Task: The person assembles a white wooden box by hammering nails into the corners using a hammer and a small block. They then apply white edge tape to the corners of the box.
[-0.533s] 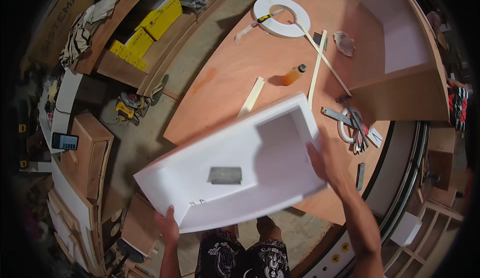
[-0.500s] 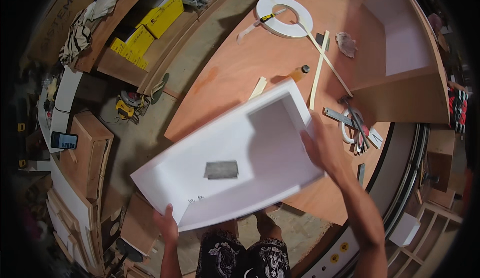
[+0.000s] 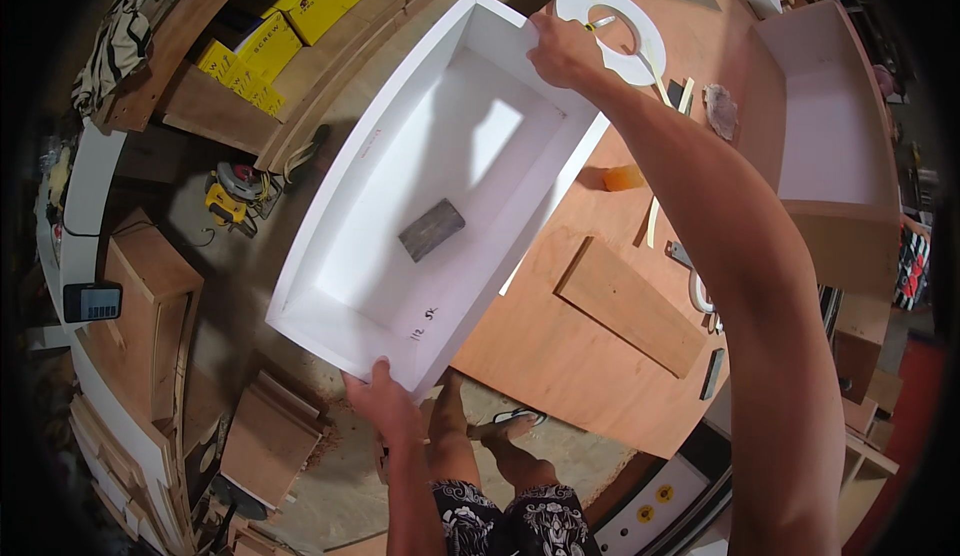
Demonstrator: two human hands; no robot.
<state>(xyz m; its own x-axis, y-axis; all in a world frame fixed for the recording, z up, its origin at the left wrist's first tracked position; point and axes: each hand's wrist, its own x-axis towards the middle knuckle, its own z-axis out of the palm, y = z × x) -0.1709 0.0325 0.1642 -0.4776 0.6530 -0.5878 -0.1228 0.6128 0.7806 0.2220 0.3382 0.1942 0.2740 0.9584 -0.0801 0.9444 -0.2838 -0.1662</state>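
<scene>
I hold a white open-topped box (image 3: 385,191), shaped like a drawer, tilted above the worktable's left side. My left hand (image 3: 385,404) grips its near lower corner, thumb over the rim. At the far right corner my right hand (image 3: 562,53) is wrapped round the edge, that arm stretched across the table. Inside the box lies a dark grey rectangular block (image 3: 432,230), resting against the white floor panel. Handwritten marks show on the panel close to my left hand.
On the plywood table (image 3: 560,386) are a wooden board (image 3: 630,306), an orange bottle (image 3: 623,178), a white edging roll (image 3: 648,31) and a small dark block (image 3: 712,374). A white-lined cabinet (image 3: 835,106) stands right. A yellow circular saw (image 3: 232,199) sits on the floor left.
The box has swung steeply, its far end moving up and left with my right hand. My left hand has shifted slightly right and up. The wooden board on the table has come into view.
</scene>
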